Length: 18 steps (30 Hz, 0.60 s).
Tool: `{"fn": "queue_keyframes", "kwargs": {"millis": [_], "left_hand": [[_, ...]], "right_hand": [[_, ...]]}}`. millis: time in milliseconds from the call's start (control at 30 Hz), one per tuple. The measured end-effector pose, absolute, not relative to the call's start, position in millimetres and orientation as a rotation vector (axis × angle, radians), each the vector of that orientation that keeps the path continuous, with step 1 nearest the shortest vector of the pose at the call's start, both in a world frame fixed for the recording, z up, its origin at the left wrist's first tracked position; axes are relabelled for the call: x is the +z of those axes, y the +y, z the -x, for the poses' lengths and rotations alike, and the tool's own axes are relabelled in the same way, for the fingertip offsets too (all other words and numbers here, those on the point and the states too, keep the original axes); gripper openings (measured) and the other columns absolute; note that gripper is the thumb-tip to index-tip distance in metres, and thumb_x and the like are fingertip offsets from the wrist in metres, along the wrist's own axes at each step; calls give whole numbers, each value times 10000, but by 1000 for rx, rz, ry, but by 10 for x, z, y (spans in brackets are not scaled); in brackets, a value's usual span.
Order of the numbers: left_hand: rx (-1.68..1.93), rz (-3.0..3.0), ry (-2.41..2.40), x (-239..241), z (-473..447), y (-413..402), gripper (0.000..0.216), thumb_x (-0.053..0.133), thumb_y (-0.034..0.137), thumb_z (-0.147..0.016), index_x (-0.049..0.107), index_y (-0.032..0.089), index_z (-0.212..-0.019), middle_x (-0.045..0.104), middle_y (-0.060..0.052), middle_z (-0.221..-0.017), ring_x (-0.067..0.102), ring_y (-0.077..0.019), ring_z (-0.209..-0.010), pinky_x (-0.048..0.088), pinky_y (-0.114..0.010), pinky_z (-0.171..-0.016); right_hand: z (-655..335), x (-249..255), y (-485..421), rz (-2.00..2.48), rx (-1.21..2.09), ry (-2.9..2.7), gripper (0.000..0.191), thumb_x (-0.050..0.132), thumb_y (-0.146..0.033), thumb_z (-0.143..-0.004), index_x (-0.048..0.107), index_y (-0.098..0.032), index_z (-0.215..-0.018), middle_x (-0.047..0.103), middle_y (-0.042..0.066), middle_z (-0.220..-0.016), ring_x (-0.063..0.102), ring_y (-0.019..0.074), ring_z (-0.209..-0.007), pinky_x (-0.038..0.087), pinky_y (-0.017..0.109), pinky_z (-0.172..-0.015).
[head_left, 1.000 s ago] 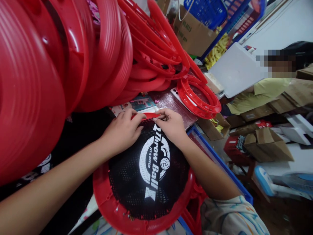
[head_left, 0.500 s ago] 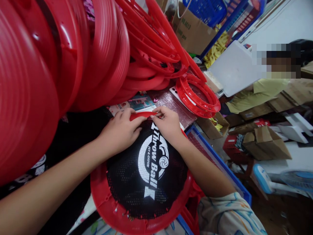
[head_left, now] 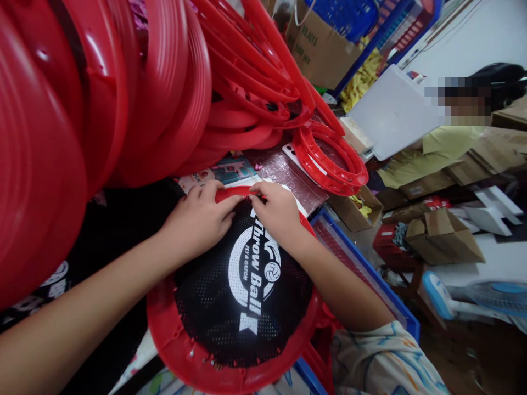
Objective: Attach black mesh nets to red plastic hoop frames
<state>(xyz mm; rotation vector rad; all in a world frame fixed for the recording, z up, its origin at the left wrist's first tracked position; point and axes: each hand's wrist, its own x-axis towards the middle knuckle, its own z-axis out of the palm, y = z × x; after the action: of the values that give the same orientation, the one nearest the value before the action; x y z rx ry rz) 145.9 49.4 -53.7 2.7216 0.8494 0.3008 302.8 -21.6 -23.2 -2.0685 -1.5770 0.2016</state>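
- Dim, cool indoor light; the white wall at upper right is among the brightest areas.
- Small white glare streaks shine on the glossy red rings at upper left.
- Black cloth at left sinks into deep shadow, and the floor at lower right is murky.
- White lettering on the black mesh stands out in strong contrast and reads clearly.
- Print on the cardboard box and the fan's grille look soft.
- Wide-angle stretching enlarges rings and the left forearm toward the edges.
- Coarse pixel blocks cover a person's head.
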Motion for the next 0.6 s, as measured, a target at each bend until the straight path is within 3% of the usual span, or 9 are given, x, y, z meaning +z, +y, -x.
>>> {"fn": "queue_keyframes", "kwargs": {"millis": [233, 600], "left_hand": [[287, -2756, 833, -539, -1447, 490, 394, 416, 321, -891, 554, 280, -1257, 458, -159, -1195, 499, -361, -1040, 478, -537, -818], [292, -2763, 808, -532, -1419, 465, 411, 409, 304, -890, 538, 234, -1274, 419, -164, -1229, 482, -383, -1090, 495, -524, -838]], "right_hand": [[-3138, -165, -281, 2037, 348, -1457, 158, 620, -157, -793, 653, -190, -944, 683, 4, -824, 620, 126, -736, 472, 266, -718], [-3266, -302, -198, 2033, 449, -1246, 138, 644, -193, -771, 631, -197, -908, 671, -24, -767, 589, 101, -627, 464, 242, -622]]}}
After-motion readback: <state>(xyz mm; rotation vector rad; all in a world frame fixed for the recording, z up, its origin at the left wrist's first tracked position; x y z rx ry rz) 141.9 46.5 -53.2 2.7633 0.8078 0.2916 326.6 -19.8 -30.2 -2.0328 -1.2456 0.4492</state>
